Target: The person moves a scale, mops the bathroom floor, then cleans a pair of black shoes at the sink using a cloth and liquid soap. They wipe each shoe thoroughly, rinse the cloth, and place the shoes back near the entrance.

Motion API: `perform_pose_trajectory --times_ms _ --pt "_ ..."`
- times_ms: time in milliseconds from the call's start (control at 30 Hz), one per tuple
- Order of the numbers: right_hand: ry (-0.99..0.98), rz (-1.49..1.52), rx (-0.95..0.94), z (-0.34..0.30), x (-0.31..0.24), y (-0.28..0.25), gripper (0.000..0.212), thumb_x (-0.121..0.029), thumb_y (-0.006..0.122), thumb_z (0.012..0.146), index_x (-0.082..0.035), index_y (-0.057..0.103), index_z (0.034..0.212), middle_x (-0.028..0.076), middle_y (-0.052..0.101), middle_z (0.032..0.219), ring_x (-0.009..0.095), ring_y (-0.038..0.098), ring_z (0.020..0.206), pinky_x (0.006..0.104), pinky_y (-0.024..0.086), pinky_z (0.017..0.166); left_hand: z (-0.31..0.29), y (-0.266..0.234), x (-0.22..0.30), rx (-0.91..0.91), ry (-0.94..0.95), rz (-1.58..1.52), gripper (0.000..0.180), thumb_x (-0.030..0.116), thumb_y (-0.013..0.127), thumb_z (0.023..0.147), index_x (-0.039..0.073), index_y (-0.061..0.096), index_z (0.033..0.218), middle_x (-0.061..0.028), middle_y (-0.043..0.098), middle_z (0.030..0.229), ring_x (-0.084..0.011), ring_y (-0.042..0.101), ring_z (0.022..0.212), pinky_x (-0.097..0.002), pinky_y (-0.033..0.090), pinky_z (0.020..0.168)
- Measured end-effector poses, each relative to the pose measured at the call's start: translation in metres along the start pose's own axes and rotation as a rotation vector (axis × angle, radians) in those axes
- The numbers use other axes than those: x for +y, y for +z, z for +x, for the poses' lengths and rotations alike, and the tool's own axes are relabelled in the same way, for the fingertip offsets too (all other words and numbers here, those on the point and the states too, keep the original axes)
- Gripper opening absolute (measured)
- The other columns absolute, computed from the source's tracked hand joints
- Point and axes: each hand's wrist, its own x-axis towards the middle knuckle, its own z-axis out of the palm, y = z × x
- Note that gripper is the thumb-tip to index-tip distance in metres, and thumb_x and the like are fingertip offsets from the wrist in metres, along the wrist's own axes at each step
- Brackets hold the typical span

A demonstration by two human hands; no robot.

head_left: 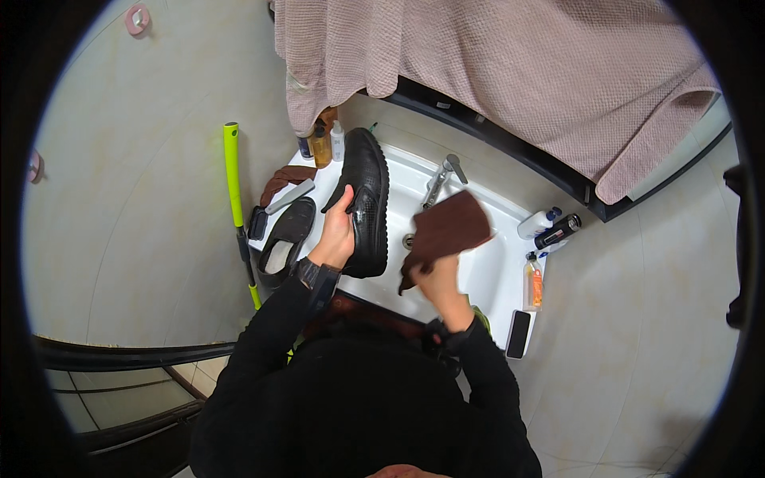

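Note:
My left hand [338, 237] is closed around a black shoe [368, 191], its thumb on the upper near the opening. The shoe is tilted on its side over the left part of the white sink [502, 275], its ridged sole facing right. My right hand [443, 284] grips a brown cloth [454, 227], which fans out over the basin in front of the faucet [438, 183]. Shoe and cloth are apart. A second black shoe [292, 227] with a pale insole rests on the left counter, beside my left wrist.
Behind the second shoe lie a grey-handled tool [292, 196] and another brown cloth [285, 180]. Several bottles [322, 147] stand at the back left. More bottles [532, 283] and a phone [518, 334] line the right rim. A pink towel [494, 72] hangs above; a green pole [232, 175] leans left.

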Motion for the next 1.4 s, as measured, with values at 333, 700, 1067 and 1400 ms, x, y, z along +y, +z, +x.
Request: perform_pose_trajectory --times_ms 333,700,1067,1400 --pt "-0.149 -0.295 0.194 0.062 0.014 0.07 0.054 -0.033 0.07 0.059 0.003 0.052 0.096 0.026 0.048 0.096 0.042 0.047 0.09 0.0504 0.036 0.079 0.007 0.013 -0.037 -0.033 0.029 0.04 0.04 0.027 0.051 0.095 -0.004 0.053 0.119 -0.014 0.061 0.113 -0.0255 0.06 0.101 -0.0375 0.046 0.092" --pt "-0.063 0.308 0.195 0.034 -0.034 0.062 0.032 -0.008 0.048 0.085 0.001 0.05 0.115 0.02 0.054 0.109 0.035 0.05 0.098 0.0424 0.038 0.087 -0.006 0.016 -0.029 0.14 0.063 0.477 0.036 0.028 0.051 0.096 -0.002 0.055 0.116 -0.0119 0.062 0.108 -0.0175 0.062 0.092 -0.0291 0.05 0.082" --pt "0.511 0.274 0.33 0.1 0.092 0.014 0.036 -0.023 0.053 0.093 0.001 0.05 0.119 0.021 0.059 0.111 0.03 0.057 0.104 0.0346 0.043 0.089 -0.031 -0.012 -0.057 -0.057 0.681 1.201 0.027 0.013 0.055 0.091 -0.004 0.059 0.112 -0.011 0.064 0.104 -0.0182 0.059 0.095 -0.0313 0.046 0.084" --pt "1.12 0.972 0.126 -0.022 0.061 0.058 0.03 -0.02 0.06 0.09 -0.007 0.044 0.112 0.008 0.051 0.105 0.018 0.053 0.096 0.0319 0.047 0.083 0.026 -0.112 -0.034 0.594 0.237 1.781 0.046 0.037 0.052 0.087 -0.007 0.064 0.085 -0.0303 0.062 0.09 -0.044 0.059 0.091 -0.0465 0.047 0.081"
